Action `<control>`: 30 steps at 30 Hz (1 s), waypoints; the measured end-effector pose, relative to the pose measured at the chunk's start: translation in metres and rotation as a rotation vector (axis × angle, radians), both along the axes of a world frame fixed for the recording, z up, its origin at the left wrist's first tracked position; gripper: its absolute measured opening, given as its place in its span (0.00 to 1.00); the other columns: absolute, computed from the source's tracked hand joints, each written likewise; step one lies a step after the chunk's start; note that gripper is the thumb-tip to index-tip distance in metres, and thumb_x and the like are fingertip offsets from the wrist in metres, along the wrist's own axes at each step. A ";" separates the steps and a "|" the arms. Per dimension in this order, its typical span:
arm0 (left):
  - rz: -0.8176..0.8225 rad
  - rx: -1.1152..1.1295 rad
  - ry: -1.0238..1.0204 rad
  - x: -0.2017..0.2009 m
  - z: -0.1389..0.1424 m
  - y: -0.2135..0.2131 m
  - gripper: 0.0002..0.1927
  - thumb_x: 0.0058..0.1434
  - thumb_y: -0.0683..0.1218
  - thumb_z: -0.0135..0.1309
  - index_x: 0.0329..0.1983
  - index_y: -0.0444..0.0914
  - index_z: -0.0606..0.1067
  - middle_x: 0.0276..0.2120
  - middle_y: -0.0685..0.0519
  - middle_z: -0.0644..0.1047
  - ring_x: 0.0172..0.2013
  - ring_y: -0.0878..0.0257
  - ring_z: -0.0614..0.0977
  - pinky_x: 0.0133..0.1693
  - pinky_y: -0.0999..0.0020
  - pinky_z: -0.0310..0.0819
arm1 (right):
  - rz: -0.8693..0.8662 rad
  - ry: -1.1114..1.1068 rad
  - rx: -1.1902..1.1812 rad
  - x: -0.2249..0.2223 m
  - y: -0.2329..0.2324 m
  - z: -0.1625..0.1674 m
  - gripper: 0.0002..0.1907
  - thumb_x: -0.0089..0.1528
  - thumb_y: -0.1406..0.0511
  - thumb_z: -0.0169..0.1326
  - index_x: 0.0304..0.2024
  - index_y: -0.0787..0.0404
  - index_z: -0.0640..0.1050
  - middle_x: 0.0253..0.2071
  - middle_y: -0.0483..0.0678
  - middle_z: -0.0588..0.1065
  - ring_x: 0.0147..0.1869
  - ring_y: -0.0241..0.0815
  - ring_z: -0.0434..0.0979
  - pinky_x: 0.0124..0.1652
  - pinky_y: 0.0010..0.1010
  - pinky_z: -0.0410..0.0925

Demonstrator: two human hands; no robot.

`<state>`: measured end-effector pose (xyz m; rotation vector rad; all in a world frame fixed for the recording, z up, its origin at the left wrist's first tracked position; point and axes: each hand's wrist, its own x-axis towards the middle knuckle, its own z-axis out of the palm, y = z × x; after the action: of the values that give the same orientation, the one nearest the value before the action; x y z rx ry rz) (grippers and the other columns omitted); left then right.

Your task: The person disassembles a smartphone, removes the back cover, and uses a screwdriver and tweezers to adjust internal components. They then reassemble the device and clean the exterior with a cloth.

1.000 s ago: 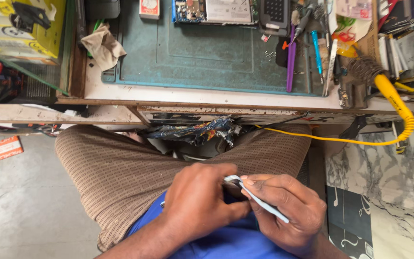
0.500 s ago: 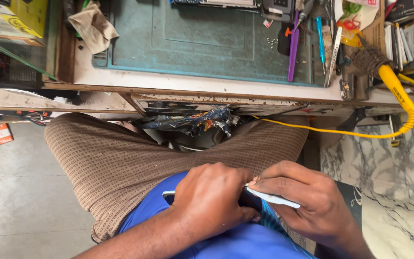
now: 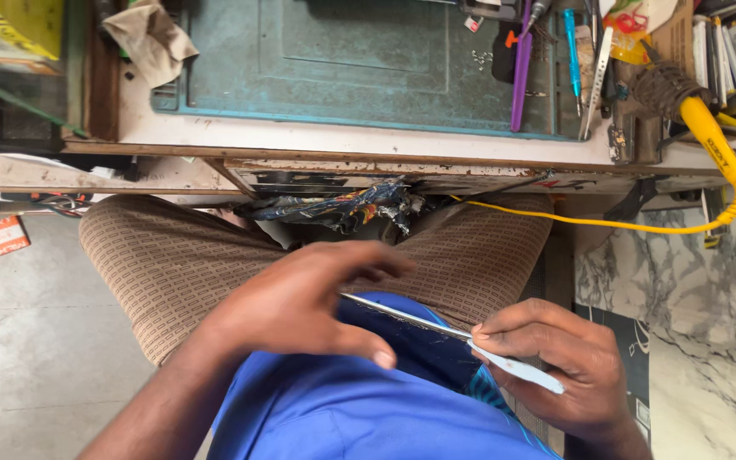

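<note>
A thin flat panel with a white edge [image 3: 436,328], like a phone screen seen edge-on, lies over my lap. My right hand [image 3: 555,375] grips its near end between thumb and fingers. My left hand [image 3: 300,302] hovers over its far end, fingers spread, thumb stretched toward my shirt; whether it touches the panel I cannot tell. Below both hands are my blue shirt [image 3: 359,409] and brown patterned trousers [image 3: 172,264].
The workbench [image 3: 368,140] carries a green mat [image 3: 334,60], a purple tool [image 3: 521,68], a blue screwdriver [image 3: 572,51], tweezers [image 3: 596,81] and a crumpled cloth [image 3: 151,38]. A yellow-handled soldering iron [image 3: 709,140] trails a yellow cord [image 3: 606,223]. Marble slab [image 3: 709,324] at right.
My left hand has come off the panel and opened, fingers now spread above it. My right hand keeps its grip. The view has tilted down toward my lap.
</note>
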<state>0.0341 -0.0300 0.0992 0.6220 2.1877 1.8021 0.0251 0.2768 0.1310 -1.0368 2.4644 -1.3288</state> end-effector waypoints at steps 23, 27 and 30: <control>0.313 0.159 -0.597 0.049 -0.015 0.024 0.10 0.49 0.43 0.71 0.32 0.33 0.85 0.26 0.52 0.87 0.28 0.71 0.85 0.32 0.74 0.81 | 0.123 0.231 0.148 0.008 -0.017 0.007 0.18 0.52 0.68 0.66 0.44 0.64 0.82 0.42 0.50 0.82 0.48 0.46 0.87 0.45 0.30 0.80; 0.281 0.122 -0.543 0.047 -0.007 0.025 0.10 0.49 0.45 0.71 0.32 0.35 0.85 0.26 0.53 0.87 0.27 0.73 0.85 0.31 0.75 0.81 | 0.170 0.255 0.106 0.004 -0.028 0.010 0.18 0.51 0.69 0.65 0.44 0.66 0.82 0.42 0.52 0.82 0.49 0.49 0.87 0.46 0.32 0.80; 0.288 0.089 -0.463 0.047 -0.003 0.023 0.10 0.49 0.46 0.71 0.32 0.36 0.85 0.26 0.54 0.87 0.27 0.74 0.86 0.32 0.75 0.82 | 0.196 0.239 0.090 0.001 -0.039 0.013 0.18 0.50 0.69 0.65 0.44 0.67 0.82 0.41 0.52 0.81 0.49 0.50 0.87 0.46 0.33 0.80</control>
<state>0.0814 -0.0066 0.0965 -0.1045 1.9570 1.9450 0.0262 0.2379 0.1444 -1.4462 2.4781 -1.0804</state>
